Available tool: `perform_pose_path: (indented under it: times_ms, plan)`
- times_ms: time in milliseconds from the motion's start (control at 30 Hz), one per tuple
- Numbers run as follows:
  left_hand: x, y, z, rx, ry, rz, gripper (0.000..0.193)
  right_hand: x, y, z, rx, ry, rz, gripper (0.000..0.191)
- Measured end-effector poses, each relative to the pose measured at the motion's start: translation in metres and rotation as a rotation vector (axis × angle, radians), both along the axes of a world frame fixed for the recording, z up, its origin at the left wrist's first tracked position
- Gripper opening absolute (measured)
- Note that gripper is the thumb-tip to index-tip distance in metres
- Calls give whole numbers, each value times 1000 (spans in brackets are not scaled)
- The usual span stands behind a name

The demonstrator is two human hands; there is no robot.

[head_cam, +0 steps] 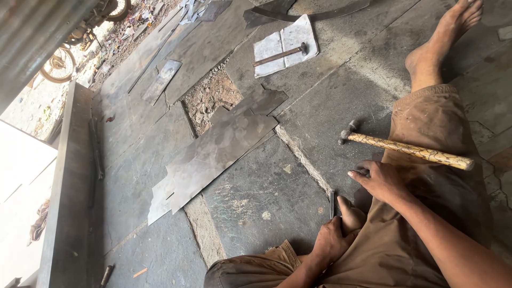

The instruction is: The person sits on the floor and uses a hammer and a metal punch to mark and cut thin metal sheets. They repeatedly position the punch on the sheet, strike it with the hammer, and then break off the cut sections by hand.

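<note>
Head view: left hand [332,241] grips chisel [332,204] upright on floor [256,197]; right hand [383,180], fingers curled (contents unclear), beside hammer [408,149]; striking step pending.

No packages, labels, signs or screens appear anywhere around the fingers; the only paper-like item is a plain, unprinted white sheet [285,45] lying on the floor well beyond them.
</note>
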State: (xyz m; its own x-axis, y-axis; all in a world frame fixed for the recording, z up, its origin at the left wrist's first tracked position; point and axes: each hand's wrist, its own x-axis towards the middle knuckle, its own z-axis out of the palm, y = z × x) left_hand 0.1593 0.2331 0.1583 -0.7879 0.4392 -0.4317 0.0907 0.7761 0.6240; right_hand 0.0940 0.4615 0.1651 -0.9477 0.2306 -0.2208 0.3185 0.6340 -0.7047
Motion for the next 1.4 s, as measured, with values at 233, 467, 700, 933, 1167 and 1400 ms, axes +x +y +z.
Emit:
perform_pose_path:
  times_ms: [233, 467, 700, 933, 1167, 1400]
  plan:
    - [-3, 21, 5, 60, -129, 171, 74, 4, 2, 10, -9, 9, 2, 53]
    - [-18, 53, 30, -38, -208, 252, 63, 4, 3, 14, -2, -43, -1, 56]
    - [-19, 59, 34, 163, -212, 409, 39, 3, 4, 18, 14, -60, 12, 56]
    - [-9, 60, 16, 241, 3, 383, 30, 3, 4, 23, 25, -53, 26, 55]
    - [2, 55, 17, 283, 141, 198, 25, 4, 3, 22, 36, -37, 55, 55]
    - [-1, 48, 17, 430, 203, 12, 38, 3, 2, 24, 29, -70, 36, 57]
